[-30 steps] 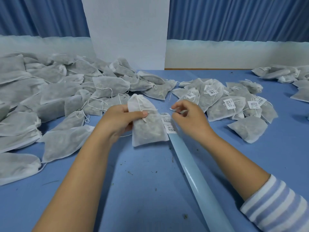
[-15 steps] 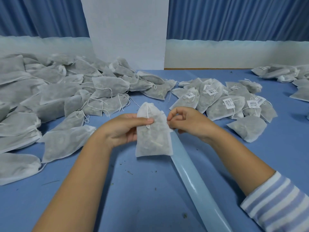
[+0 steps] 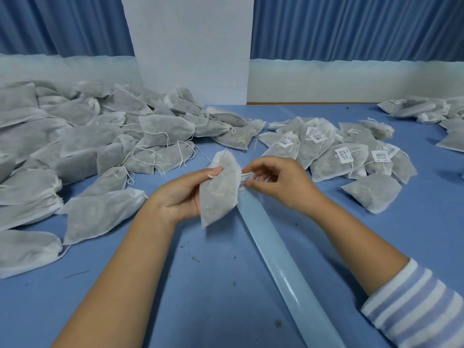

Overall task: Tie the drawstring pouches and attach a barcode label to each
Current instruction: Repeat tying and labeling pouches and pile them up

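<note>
**A:** Across the blue desk we find a broad heap of unlabelled pouches at left and a smaller cluster of labelled pouches at right. What runs between them?

**B:** A long, pale backing strip, laid slantwise toward us. At its far end, raised off the desk, is the pouch in hand, neck uppermost.

**A:** How do we judge it will handle?

**B:** Light and limp, we think. It is thin white fabric over loose dried filling, so it sags wherever it is unsupported. We would take it high, just under the gathered neck, where the cloth bunches firm. The sticker will want a flat patch.

**A:** And the hands?

**B:** The left hand comes in with its palm turned inward. Its thumb presses on the pouch's face, and its fingers wrap behind, mostly hidden. The right hand, on the arm in the striped sleeve, meets it from the other side with the wrist cocked. Its thumb and forefinger pinch a barcode label at the pouch's right edge, the other fingers loosely bent. We cannot tell whether the label is stuck down yet.
</note>
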Tool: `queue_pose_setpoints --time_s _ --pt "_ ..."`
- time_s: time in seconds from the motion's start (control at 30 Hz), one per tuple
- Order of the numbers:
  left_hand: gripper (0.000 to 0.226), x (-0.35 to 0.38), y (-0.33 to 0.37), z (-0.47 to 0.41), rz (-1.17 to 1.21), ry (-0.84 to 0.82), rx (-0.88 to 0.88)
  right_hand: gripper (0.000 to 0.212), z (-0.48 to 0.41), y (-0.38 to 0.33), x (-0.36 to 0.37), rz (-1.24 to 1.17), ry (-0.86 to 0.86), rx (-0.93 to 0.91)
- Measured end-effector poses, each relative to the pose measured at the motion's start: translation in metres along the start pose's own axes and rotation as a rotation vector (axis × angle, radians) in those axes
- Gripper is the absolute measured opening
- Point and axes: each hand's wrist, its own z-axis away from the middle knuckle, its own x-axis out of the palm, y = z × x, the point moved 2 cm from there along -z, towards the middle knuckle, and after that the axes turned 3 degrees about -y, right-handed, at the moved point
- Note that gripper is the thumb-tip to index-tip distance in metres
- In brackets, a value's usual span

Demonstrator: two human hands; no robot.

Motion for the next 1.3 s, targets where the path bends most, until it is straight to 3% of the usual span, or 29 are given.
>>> queue_pose_setpoints --time_s 0.2,0.33,0.63,0.77,0.9,1.03,1.13,1.3 --pt "0.026 -0.006 -0.001 -0.004 0.073 -0.033 0.048 0.021 0.001 -0.002 -0.001 0.079 0.063 -0.099" --pt "0.041 -0.008 0.001 -0.005 0.124 -0.039 0.041 0.023 0.004 -0.005 0.001 0.160 0.111 -0.224" --pt "0.028 -0.006 0.002 -0.004 0.143 0.038 0.036 0.013 0.007 -0.006 0.002 0.332 0.187 -0.391" --pt "0.027 -0.008 0.002 -0.005 0.107 0.071 0.024 0.013 0.009 -0.010 0.003 0.193 0.144 -0.329" --pt "0.021 -0.006 0.002 -0.001 0.086 0.075 -0.008 0.019 0.006 -0.017 -0.004 -0.168 0.231 -0.237" --pt "0.024 -0.001 0.004 0.001 -0.166 0.125 0.029 0.018 0.002 -0.011 -0.008 -0.187 0.316 -0.037" --pt "0.039 0.008 0.004 0.003 -0.436 0.147 0.056 0.025 0.000 -0.009 -0.004 -0.221 0.218 0.027" --pt "0.033 0.018 0.006 0.009 -0.706 0.173 0.151 0.045 0.002 -0.013 0.006 -0.355 0.055 0.001"
